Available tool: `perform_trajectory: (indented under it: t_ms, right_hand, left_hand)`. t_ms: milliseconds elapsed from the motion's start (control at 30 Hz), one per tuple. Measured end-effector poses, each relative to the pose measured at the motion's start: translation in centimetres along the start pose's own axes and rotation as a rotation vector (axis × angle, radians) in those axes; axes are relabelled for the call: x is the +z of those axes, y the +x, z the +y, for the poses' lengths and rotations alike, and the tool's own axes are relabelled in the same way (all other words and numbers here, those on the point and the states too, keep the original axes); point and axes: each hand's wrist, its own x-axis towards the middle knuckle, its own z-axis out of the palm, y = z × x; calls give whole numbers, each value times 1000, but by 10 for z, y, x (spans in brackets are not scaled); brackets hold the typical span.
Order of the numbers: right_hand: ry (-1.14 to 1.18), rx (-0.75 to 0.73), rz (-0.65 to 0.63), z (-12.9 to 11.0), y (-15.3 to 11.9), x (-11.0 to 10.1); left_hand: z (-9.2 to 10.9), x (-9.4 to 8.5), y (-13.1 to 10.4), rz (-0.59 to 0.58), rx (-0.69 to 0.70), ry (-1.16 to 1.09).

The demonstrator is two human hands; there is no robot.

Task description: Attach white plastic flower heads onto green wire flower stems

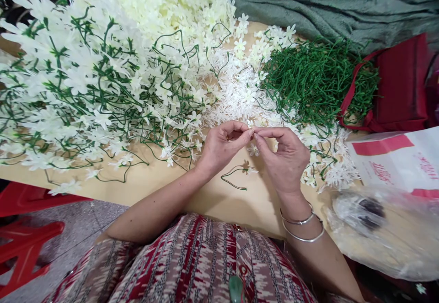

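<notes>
**Fingertips meet over a small flower part**

Above the middle of the tan surface (212, 198), the left hand (219, 150) and right hand (284, 159) come together, thumbs and forefingers touching tip to tip. The fingers of both hands are pinched together on something very small at the meeting point; it is too tiny to make out, so whether it is a blossom or a stem end cannot be told. Two silver bangles (302, 230) circle the right wrist.

Just below the hands, on the bare surface, lies a loose green stem (233, 179) with a small pale blossom at its end, and another single blossom (254, 150) sits just beside the right thumb.

To the left spreads a large heap of finished white flowers on green stems (85, 88). Behind the hands lies a pile of white spiky plastic pieces (236, 93), and right of that a mound of bare green stems (315, 79). A red cloth bag (401, 83) rests against the stems, with grey-green fabric (325, 10) behind it. Clear plastic bags (384, 225) lie at the right edge. A red stool (24, 243) stands on the floor at the left.
</notes>
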Motion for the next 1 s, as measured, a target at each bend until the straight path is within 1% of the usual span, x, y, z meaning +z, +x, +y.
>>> perform_trajectory:
  t_ms: [200,333,467,600,700,767,900,1000]
  right_hand:
    - [13,-11,19,-1,-1,1]
    - [10,9,23,-2,-1,2]
    - [64,24,20,-3,-1,4]
    - [130,98,37,-6,1,6]
    - [196,167,88,-7,6,5]
    - [203,175,135,-6,10,3]
    - [131,89,267,2,18,-4]
    - [81,7,309,11,21,-12]
  left_hand:
    - [-2,2,-2,9,22,36]
    - [-2,3,-3,21,2,51]
    - [1,5,-4,25,-2,83]
    - [1,4,-4,4,4,142]
    - [1,3,-4,-24,4,146]
    - [1,1,-2,-34,-7,119]
    - [4,-1,2,-12,-16,6]
    - [5,-4,6,31,-3,-54]
